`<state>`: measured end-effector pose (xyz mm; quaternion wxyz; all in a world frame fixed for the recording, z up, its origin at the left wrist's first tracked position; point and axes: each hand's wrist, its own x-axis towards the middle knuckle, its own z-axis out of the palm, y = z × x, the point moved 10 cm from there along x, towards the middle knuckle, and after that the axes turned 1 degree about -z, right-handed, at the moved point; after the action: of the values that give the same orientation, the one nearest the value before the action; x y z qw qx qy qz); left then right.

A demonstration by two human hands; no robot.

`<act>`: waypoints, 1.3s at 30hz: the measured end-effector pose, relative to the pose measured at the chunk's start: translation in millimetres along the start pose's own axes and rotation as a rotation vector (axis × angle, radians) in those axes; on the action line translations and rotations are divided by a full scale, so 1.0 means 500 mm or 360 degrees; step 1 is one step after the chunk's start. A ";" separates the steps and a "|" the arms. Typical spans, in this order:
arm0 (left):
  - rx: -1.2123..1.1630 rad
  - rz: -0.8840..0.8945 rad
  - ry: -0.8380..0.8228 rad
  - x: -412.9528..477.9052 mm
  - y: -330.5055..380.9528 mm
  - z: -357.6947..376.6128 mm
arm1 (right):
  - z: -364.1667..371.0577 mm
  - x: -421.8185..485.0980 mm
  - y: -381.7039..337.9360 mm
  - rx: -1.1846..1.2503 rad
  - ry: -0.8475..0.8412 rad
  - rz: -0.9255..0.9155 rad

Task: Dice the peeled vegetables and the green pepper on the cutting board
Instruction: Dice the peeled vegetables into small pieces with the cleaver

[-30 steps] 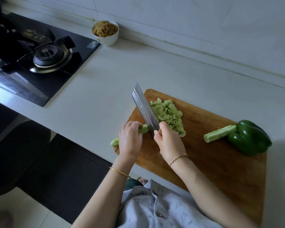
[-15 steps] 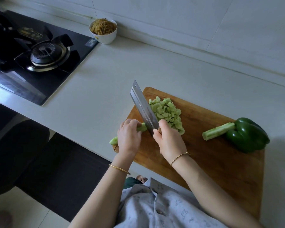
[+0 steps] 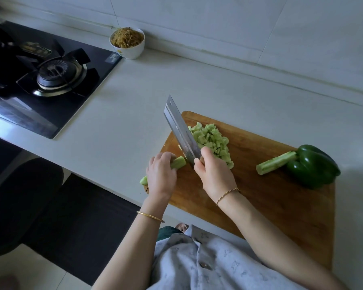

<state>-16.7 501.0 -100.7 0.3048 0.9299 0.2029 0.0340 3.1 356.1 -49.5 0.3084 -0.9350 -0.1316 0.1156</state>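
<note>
The left hand point(image 3: 161, 176) curls over a peeled, pale green vegetable stick point(image 3: 178, 163) at the wooden cutting board's point(image 3: 281, 206) near-left corner. The right hand point(image 3: 215, 174) grips a broad steel cleaver point(image 3: 181, 130) beside it. Pale diced cubes point(image 3: 213, 141) lie heaped just beyond; a ridged stalk point(image 3: 277, 163) touches a glossy green pepper point(image 3: 314, 169) at right.

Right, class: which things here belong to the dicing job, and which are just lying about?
Job: steel cleaver in right hand; peeled pale-green stick held by left hand; heap of diced cubes; second peeled stick; dark green bell pepper; wooden cutting board.
Lying about: white bowl of brown shreds; black gas hob.
</note>
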 end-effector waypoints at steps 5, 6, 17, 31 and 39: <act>0.0000 -0.0002 -0.0002 0.001 -0.003 0.002 | 0.010 -0.005 0.001 -0.0001 -0.0097 0.0031; 0.0003 0.0003 -0.0001 0.001 -0.003 0.002 | 0.014 -0.005 0.002 -0.0024 -0.0113 0.0035; -0.0028 0.0034 0.0005 0.000 -0.004 0.002 | 0.028 0.009 0.019 -0.0083 -0.0095 0.0106; -0.0051 0.0048 0.0047 0.001 -0.001 0.005 | 0.020 0.001 0.004 -0.0101 -0.0180 0.0068; -0.0091 0.0059 0.0055 0.000 -0.003 0.007 | 0.024 0.000 0.019 0.0021 -0.0105 0.0120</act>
<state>-16.6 500.3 -104.5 0.3271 0.9237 0.1899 0.0613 1.2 355.2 -64.5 0.3054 -0.9330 -0.1056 0.1586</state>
